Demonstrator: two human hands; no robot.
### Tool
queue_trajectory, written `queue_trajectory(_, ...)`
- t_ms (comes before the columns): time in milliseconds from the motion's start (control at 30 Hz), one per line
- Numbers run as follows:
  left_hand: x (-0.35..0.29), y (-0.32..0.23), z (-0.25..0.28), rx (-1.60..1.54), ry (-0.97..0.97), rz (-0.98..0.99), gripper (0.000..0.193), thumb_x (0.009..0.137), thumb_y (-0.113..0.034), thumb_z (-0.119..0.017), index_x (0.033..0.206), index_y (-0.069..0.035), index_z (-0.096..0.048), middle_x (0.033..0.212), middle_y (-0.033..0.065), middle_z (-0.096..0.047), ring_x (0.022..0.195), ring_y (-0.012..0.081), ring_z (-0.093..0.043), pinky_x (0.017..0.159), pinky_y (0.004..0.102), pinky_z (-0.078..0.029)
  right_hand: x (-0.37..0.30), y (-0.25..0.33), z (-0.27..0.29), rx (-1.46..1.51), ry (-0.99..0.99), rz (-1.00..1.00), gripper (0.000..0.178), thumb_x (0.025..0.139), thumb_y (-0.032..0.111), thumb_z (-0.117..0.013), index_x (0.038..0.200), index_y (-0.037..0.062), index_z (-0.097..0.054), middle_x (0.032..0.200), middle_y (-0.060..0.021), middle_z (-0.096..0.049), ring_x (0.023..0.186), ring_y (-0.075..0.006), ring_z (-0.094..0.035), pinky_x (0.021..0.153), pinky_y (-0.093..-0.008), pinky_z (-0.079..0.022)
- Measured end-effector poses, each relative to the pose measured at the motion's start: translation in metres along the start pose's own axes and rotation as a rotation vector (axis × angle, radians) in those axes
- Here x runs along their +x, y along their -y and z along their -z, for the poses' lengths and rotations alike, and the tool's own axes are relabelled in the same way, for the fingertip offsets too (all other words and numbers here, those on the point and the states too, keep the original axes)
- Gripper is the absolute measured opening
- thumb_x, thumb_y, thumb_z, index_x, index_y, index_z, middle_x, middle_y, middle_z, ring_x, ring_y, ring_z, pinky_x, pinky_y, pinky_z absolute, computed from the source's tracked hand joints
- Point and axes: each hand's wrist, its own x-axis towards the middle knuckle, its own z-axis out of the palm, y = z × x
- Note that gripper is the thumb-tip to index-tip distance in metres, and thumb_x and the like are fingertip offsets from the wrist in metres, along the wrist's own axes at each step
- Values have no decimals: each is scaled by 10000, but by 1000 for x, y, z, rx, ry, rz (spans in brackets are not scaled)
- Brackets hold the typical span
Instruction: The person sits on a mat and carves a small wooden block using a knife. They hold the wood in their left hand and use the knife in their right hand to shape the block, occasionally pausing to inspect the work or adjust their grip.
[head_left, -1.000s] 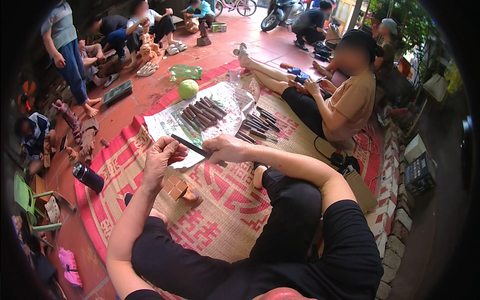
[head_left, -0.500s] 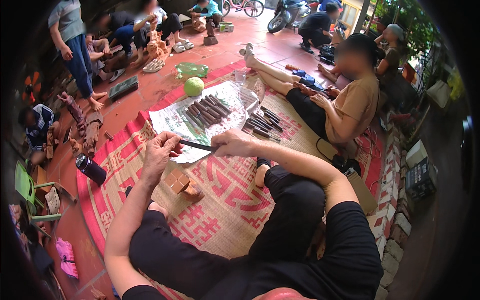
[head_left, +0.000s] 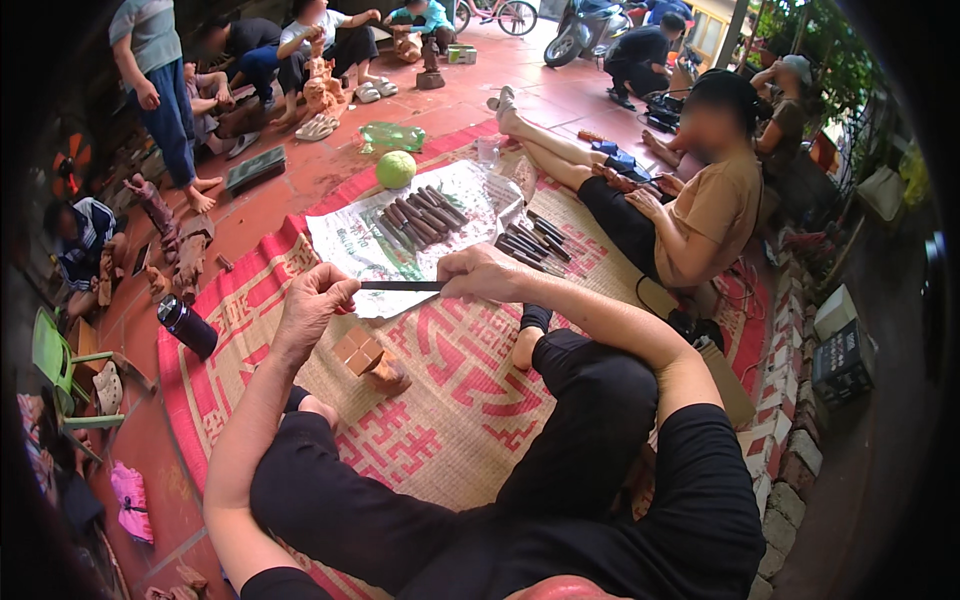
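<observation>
A slim dark bar (head_left: 402,286), its exact kind unclear, stretches level between my hands above the mat. My left hand (head_left: 316,303) pinches one end between thumb and fingers. Closed around the other end is my right hand (head_left: 484,274), which hides that part of it. Beyond them, several brown-handled carving tools (head_left: 424,214) lie in a row on a white printed sheet (head_left: 340,246). A second group of dark-handled tools (head_left: 533,243) rests to its right. Below my left hand sits a brown grooved block (head_left: 356,350) against a rounded wooden piece (head_left: 390,376).
A red-patterned straw mat (head_left: 450,450) lies under me. On it are a dark flask (head_left: 187,326) at left and a round green fruit (head_left: 396,169) beyond the sheet. A person in a tan shirt (head_left: 712,215) sits at right, legs stretched out. A brick edging (head_left: 785,400) borders the right side.
The bar has turned from slanting down to the right to nearly level. My right hand has shifted slightly right and up; my left hand stays close to its place. The view has shifted slightly.
</observation>
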Motion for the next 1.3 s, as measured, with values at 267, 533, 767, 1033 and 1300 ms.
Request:
queue_trajectory(267, -6, -4, 0, 58, 38, 13, 113, 898, -120, -559, 834, -40, -605, 700, -6, -600, 657, 62, -559, 622, 212, -449, -4, -3, 1, 39, 2, 20, 144, 746, 118, -651, 814, -1, -607, 657, -40, -594, 576, -95, -596, 525, -264, -466)
queue_trajectory(533, -5, -4, -2, 122, 75, 6, 115, 919, -114, -523, 864, -45, -596, 721, -10, -600, 676, 63, -559, 630, 217, -446, -10, -3, 4, 76, 4, 17, 150, 758, 111, -644, 833, -11, -598, 655, -35, -588, 562, -93, -582, 501, -263, -452)
queue_trajectory(767, -4, -4, -4, 107, 55, 8, 114, 920, -121, -519, 868, -48, -589, 723, -10, -596, 681, 68, -565, 630, 222, -447, -8, -17, 6, 79, -27, 28, 184, 751, 110, -650, 898, 13, -594, 668, -32, -590, 552, -88, -576, 480, -264, -447)
queue_trajectory(1033, -7, -12, -5, 102, 25, 63, 133, 920, -142, -505, 852, -51, -573, 722, 2, -587, 680, 80, -572, 624, 228, -447, -7, -20, 6, 242, -78, 85, 198, 758, 73, -642, 947, 37, -594, 656, 1, -563, 544, -70, -556, 478, -232, -440)
queue_trajectory(1300, -5, -2, 0, 2, 41, 195, 132, 934, -165, -497, 881, -62, -561, 758, 15, -597, 703, 103, -598, 644, 243, -475, -10, -8, 7, 444, -111, 159, 189, 768, 22, -624, 954, 45, -605, 692, 29, -525, 585, -45, -516, 512, -204, -432)
